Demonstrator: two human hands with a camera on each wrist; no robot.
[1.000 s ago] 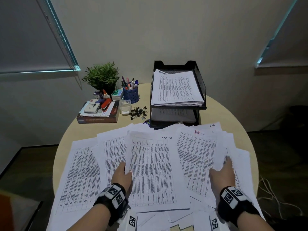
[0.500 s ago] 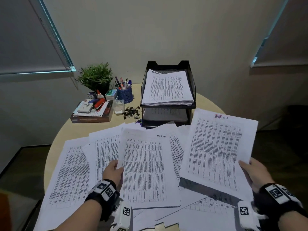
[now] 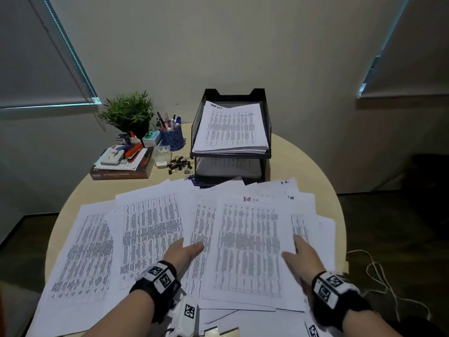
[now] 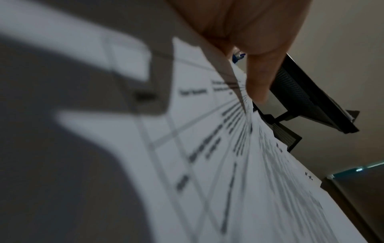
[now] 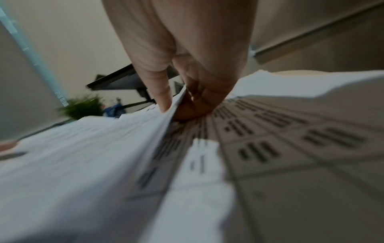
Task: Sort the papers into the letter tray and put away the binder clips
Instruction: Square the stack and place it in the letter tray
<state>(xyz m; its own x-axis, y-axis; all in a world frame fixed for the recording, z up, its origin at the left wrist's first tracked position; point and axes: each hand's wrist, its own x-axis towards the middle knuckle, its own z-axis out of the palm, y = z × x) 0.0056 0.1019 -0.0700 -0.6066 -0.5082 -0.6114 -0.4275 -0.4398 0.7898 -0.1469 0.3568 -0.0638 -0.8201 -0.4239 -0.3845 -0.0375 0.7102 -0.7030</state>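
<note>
On round table (image 3: 315, 166), letter tray (image 3: 266, 122) tiers holding papers (image 3: 230, 127), both hands' fingers (image 5: 164, 98) pinching printed sheets (image 3: 250, 249)

Your left hand (image 3: 183, 251) near centre-left, palm down, thumb on top of sheet edge, fingers hidden beneath; grip looks like pinch. Your right hand (image 3: 300, 257) near right, thumb on top, fingers curled under same sheet's right edge, pinching it. Both forearms reach forward from near edge, black wristbands (image 3: 332, 291) with markers on each wrist.
</note>
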